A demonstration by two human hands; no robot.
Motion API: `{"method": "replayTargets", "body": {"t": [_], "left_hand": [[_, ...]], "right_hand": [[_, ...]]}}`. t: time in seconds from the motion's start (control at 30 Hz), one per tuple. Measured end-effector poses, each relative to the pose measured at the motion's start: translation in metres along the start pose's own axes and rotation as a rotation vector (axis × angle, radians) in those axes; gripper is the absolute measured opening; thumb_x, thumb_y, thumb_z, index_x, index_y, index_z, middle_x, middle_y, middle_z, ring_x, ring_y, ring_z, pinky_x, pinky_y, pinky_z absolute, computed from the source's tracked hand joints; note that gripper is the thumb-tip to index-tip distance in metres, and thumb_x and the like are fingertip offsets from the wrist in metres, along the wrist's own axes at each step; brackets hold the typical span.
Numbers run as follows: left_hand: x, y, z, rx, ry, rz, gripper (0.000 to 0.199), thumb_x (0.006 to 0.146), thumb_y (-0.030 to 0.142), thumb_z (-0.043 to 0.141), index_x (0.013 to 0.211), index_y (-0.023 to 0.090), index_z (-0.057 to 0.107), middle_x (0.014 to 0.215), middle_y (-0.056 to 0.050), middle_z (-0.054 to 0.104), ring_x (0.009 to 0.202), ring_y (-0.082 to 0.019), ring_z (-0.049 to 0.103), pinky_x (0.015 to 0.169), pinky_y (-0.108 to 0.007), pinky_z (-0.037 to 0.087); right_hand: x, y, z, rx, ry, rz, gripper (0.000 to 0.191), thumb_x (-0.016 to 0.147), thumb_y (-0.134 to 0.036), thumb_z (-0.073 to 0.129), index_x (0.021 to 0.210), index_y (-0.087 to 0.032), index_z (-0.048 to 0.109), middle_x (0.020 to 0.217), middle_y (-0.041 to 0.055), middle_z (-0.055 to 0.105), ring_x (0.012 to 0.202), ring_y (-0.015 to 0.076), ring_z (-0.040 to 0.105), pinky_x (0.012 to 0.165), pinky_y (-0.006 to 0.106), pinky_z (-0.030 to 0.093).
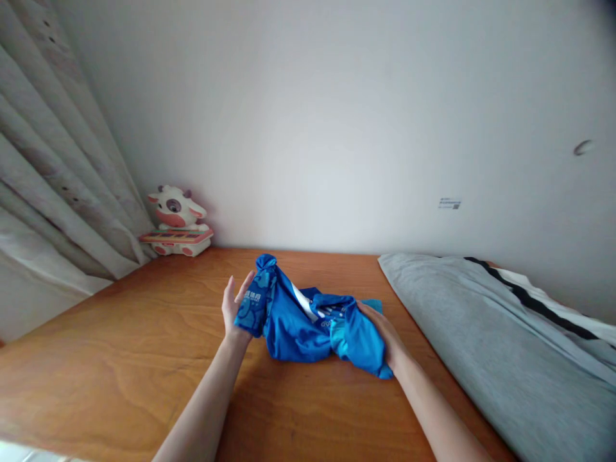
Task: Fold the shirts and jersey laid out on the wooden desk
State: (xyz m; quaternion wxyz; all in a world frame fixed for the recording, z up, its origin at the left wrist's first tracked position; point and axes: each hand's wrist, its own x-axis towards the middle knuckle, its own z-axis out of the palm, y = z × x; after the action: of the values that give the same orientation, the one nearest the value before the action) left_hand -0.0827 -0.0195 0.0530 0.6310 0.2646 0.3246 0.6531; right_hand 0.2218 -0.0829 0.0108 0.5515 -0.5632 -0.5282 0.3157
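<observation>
A shiny blue shirt (pixel 298 333) with white print and lighter blue patches lies bunched on the wooden surface. Its left part stands up in a twisted peak, with a patterned, lettered piece hanging down in front. My left hand (pixel 233 305) is at that piece, fingers stretched up and apart, palm against the cloth; the thumb is hidden by the fabric. At the opposite end, my right hand (pixel 387 333) grips the bundle from the right side. Its fingertips go out of sight behind the folds.
A cow-shaped toy keyboard (pixel 178 224) stands in the back left corner beside a pale curtain (pixel 62 147). Along the right lies a grey cloth (pixel 471 327) with black and white stripes. A white wall (pixel 312 128) bounds the wooden tabletop (pixel 120 346) behind.
</observation>
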Motion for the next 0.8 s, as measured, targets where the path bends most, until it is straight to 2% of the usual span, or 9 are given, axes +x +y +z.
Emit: {"method": "replayTargets", "body": {"t": [0.13, 0.23, 0.3, 0.37, 0.5, 0.57, 0.63, 0.7, 0.8], "left_hand": [[0.002, -0.018, -0.003, 0.543, 0.054, 0.28, 0.071, 0.082, 0.053, 0.067, 0.144, 0.026, 0.048, 0.137, -0.01, 0.064, 0.132, -0.029, 0.056, 0.111, -0.044, 0.043], [-0.006, -0.038, -0.003, 1.182, -0.178, 0.495, 0.077, 0.076, 0.047, 0.073, 0.145, 0.024, 0.048, 0.149, -0.013, 0.054, 0.14, -0.034, 0.046, 0.118, -0.051, 0.032], [-0.014, -0.046, -0.002, 1.545, -0.356, 0.522, 0.072, 0.077, 0.048, 0.072, 0.142, 0.023, 0.053, 0.149, -0.014, 0.054, 0.139, -0.037, 0.046, 0.117, -0.056, 0.03], [-0.021, -0.05, 0.0, 1.763, -0.456, 0.49, 0.067, 0.08, 0.051, 0.068, 0.139, 0.022, 0.058, 0.149, -0.016, 0.054, 0.14, -0.04, 0.045, 0.116, -0.06, 0.03], [-0.022, -0.049, 0.0, 1.792, -0.611, 0.48, 0.058, 0.084, 0.043, 0.064, 0.137, 0.02, 0.06, 0.15, -0.014, 0.054, 0.14, -0.037, 0.046, 0.116, -0.057, 0.033], [-0.018, -0.047, -0.001, 1.715, -0.684, 0.491, 0.051, 0.083, 0.029, 0.061, 0.133, 0.021, 0.064, 0.146, -0.011, 0.058, 0.137, -0.033, 0.049, 0.116, -0.052, 0.036], [-0.016, -0.046, 0.0, 1.608, -0.749, 0.508, 0.047, 0.081, 0.018, 0.056, 0.126, 0.022, 0.068, 0.138, -0.008, 0.065, 0.132, -0.029, 0.055, 0.115, -0.046, 0.04], [-0.016, -0.045, 0.002, 1.492, -0.816, 0.507, 0.048, 0.08, 0.012, 0.051, 0.123, 0.023, 0.071, 0.129, -0.006, 0.071, 0.126, -0.025, 0.06, 0.112, -0.041, 0.043], [-0.019, -0.044, 0.007, 1.345, -0.891, 0.476, 0.048, 0.08, 0.009, 0.048, 0.117, 0.025, 0.074, 0.118, -0.005, 0.075, 0.115, -0.022, 0.066, 0.106, -0.037, 0.048]], "right_hand": [[-0.007, 0.009, 0.0, -0.229, -0.026, -0.11, 0.048, 0.086, -0.066, 0.054, 0.092, -0.022, 0.071, 0.097, 0.0103, 0.075, 0.097, 0.0316, 0.068, 0.09, 0.045, 0.051], [-0.01, 0.015, -0.002, -0.531, -0.03, -0.25, 0.048, 0.08, -0.063, 0.063, 0.103, -0.021, 0.069, 0.111, 0.0137, 0.071, 0.107, 0.0343, 0.064, 0.098, 0.048, 0.047], [-0.012, 0.013, -0.002, -0.595, -0.074, -0.254, 0.045, 0.08, -0.058, 0.065, 0.106, -0.021, 0.068, 0.111, 0.0133, 0.07, 0.107, 0.0332, 0.064, 0.097, 0.046, 0.047], [-0.016, 0.006, 0.001, -0.543, -0.154, -0.221, 0.037, 0.086, -0.052, 0.059, 0.104, -0.021, 0.067, 0.103, 0.011, 0.072, 0.1, 0.0296, 0.066, 0.091, 0.041, 0.049], [-0.029, -0.016, 0.014, -0.289, -0.433, -0.167, 0.037, 0.094, -0.054, 0.05, 0.086, -0.022, 0.066, 0.081, 0.0028, 0.07, 0.079, 0.0212, 0.066, 0.072, 0.029, 0.046], [-0.035, -0.024, 0.021, -0.231, -0.604, -0.151, 0.051, 0.092, -0.063, 0.05, 0.063, -0.022, 0.056, 0.06, -0.0026, 0.057, 0.06, 0.0145, 0.055, 0.058, 0.025, 0.037], [-0.037, -0.028, 0.026, -0.243, -0.69, -0.175, 0.064, 0.09, -0.069, 0.048, 0.048, -0.022, 0.038, 0.048, -0.0055, 0.038, 0.049, 0.01, 0.039, 0.051, 0.025, 0.027], [-0.036, -0.028, 0.026, -0.28, -0.615, -0.252, 0.069, 0.093, -0.069, 0.043, 0.045, -0.022, 0.03, 0.046, -0.0054, 0.033, 0.049, 0.0095, 0.036, 0.054, 0.026, 0.028], [-0.031, -0.022, 0.023, -0.354, -0.323, -0.293, 0.063, 0.099, -0.061, 0.039, 0.051, -0.022, 0.048, 0.053, -0.0021, 0.051, 0.057, 0.0132, 0.051, 0.064, 0.027, 0.037]]}}
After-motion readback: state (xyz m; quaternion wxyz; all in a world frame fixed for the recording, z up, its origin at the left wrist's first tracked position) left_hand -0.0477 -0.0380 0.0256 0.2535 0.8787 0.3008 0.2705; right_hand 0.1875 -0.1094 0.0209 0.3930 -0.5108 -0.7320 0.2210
